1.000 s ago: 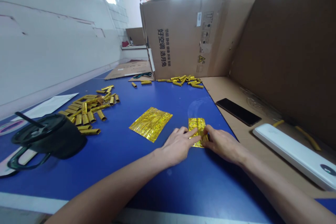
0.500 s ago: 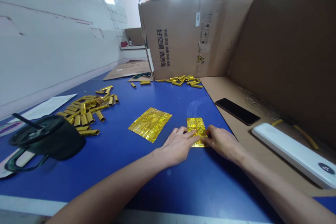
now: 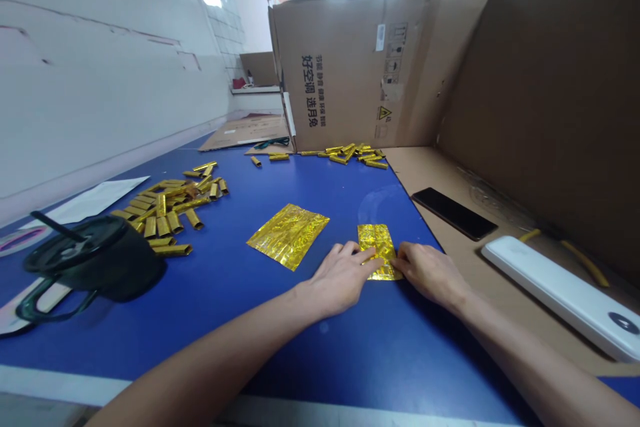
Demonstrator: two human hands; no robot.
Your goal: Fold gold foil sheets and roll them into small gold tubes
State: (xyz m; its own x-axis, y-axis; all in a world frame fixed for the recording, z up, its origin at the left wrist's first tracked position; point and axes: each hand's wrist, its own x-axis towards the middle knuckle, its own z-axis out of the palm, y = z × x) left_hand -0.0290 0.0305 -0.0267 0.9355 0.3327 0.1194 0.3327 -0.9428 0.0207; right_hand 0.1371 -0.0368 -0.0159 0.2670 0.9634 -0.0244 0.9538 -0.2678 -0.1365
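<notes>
A small sheet of shiny gold foil paper (image 3: 376, 236) lies on the blue tabletop in front of me. My left hand (image 3: 345, 277) rests on its left and lower part, the fingers stretched out across the foil. At the right edge, my right hand (image 3: 427, 273) has its thumb and fingers closed in a pinch on the sheet. My fingertips cover part of the paper there. A larger gold foil sheet (image 3: 290, 235), creased and untouched, lies flat to the left of my left hand.
Rolled gold tubes (image 3: 173, 203) are heaped at the left, with more tubes (image 3: 350, 152) by the cardboard box (image 3: 350, 73) at the back. A dark lidded mug (image 3: 120, 260) stands at left. A phone (image 3: 454, 212) and a long white device (image 3: 555, 293) lie on cardboard at right.
My right hand has shifted slightly to the right along the small foil sheet's edge, uncovering a little more of it. My left hand keeps its place on the sheet.
</notes>
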